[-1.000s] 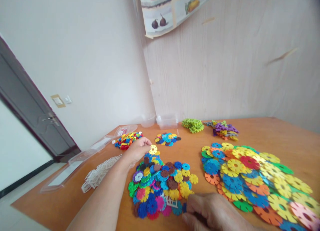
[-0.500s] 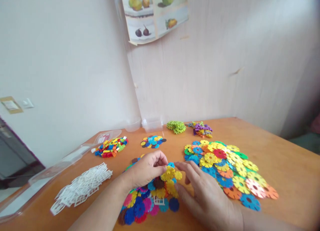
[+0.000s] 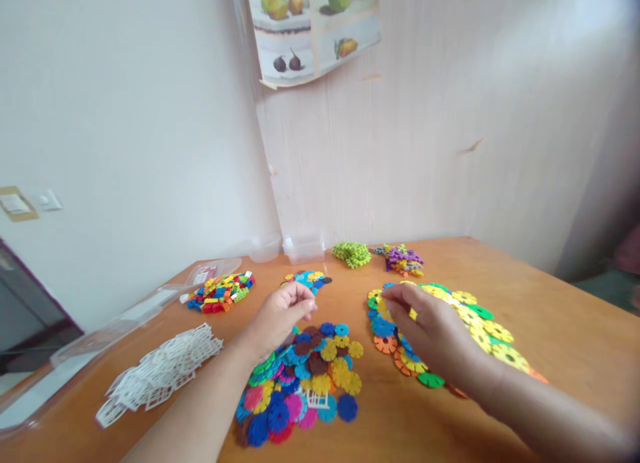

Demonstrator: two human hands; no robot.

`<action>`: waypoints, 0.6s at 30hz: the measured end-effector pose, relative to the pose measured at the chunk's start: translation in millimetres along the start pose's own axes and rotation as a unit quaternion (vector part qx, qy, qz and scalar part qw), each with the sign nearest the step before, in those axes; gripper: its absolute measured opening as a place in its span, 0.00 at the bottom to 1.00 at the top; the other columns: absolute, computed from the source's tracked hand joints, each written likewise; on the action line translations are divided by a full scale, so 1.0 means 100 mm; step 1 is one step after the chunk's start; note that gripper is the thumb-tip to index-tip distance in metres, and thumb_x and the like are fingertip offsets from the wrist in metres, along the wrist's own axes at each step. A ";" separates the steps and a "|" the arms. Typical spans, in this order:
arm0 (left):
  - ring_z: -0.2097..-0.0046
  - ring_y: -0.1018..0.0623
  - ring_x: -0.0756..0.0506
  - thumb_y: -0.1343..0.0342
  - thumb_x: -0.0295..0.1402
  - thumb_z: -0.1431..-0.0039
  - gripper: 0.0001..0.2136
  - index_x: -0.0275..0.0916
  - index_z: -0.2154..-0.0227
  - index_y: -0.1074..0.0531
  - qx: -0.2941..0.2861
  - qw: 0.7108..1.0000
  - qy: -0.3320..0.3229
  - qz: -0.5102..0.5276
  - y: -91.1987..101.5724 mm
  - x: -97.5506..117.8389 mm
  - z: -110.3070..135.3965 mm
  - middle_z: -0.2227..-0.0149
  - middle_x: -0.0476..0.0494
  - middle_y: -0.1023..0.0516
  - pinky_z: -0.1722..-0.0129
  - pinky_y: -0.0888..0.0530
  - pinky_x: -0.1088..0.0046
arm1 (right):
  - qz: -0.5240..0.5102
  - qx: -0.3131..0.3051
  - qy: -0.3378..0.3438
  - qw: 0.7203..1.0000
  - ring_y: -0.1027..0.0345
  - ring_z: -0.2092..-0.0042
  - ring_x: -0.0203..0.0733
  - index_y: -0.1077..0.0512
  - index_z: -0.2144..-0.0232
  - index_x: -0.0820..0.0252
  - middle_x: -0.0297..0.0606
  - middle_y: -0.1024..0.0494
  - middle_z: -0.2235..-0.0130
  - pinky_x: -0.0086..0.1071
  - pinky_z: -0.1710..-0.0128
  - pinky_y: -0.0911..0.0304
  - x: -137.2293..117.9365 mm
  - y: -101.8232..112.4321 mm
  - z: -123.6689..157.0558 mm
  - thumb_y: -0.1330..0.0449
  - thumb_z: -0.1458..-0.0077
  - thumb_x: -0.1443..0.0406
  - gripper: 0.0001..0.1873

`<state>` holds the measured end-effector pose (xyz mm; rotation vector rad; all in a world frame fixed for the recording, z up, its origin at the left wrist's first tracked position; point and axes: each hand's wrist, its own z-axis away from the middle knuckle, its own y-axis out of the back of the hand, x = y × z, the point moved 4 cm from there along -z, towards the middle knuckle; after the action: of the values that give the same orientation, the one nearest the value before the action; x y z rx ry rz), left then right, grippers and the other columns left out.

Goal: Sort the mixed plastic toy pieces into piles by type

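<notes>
My left hand (image 3: 283, 314) hovers over the back edge of a mixed pile of small notched plastic discs (image 3: 300, 409). Its fingers are curled and closed towards the thumb, with nothing visible in them. Over a pile of larger flower-shaped discs (image 3: 497, 331) on the right is my right hand (image 3: 433, 326), thumb and fingers brought together. Yellow shows through the gap between them; whether it is held or lies in the pile, I cannot tell. A small white lattice piece (image 3: 317, 399) rests on the small-disc pile.
White lattice pieces (image 3: 160, 369) lie on the left, with coloured bricks (image 3: 220, 293) behind. Farther back are more small discs (image 3: 320, 281), a green heap (image 3: 351, 253), a purple-and-yellow heap (image 3: 404, 257) and clear containers (image 3: 305, 249). A transparent lid (image 3: 30, 393) lies along the left edge.
My right hand has moved right, from the small-disc pile to the large-disc pile. A larger yellow disc near my left fingertips is gone from there. My left hand has shifted slightly back and left.
</notes>
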<state>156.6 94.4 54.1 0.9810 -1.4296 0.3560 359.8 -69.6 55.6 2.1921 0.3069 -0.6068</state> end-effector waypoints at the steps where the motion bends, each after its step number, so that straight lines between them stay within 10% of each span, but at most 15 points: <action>1: 0.66 0.26 0.49 0.43 0.40 0.47 0.10 0.38 0.68 0.32 0.038 0.999 -0.001 -0.018 0.12 -0.05 -0.05 0.68 0.47 0.25 0.63 0.30 0.73 | 0.029 0.002 -0.013 0.999 0.30 0.64 0.41 0.27 0.63 0.54 0.35 0.22 0.66 0.31 0.65 0.39 0.10 0.05 -0.06 0.49 0.39 0.61 0.11; 8: 0.67 0.26 0.48 0.46 0.37 0.49 0.09 0.37 0.67 0.29 0.163 0.975 0.018 -0.152 0.71 -0.42 -0.18 0.69 0.48 0.24 0.66 0.31 0.73 | 0.107 -0.042 -0.084 0.990 0.32 0.71 0.40 0.26 0.63 0.54 0.34 0.23 0.71 0.30 0.73 0.46 0.67 0.12 -0.24 0.48 0.42 0.58 0.13; 18: 0.64 0.25 0.45 0.47 0.38 0.50 0.12 0.36 0.69 0.25 0.108 0.960 0.088 -0.241 0.74 -0.44 -0.10 0.68 0.45 0.22 0.66 0.32 0.72 | 0.170 -0.082 -0.059 0.980 0.33 0.71 0.39 0.25 0.68 0.55 0.37 0.23 0.67 0.30 0.73 0.47 0.76 0.07 -0.26 0.47 0.44 0.59 0.11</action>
<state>101.5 160.3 40.9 1.4000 -0.9618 0.2306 435.5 -53.0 35.1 1.9789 -0.0779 -0.4979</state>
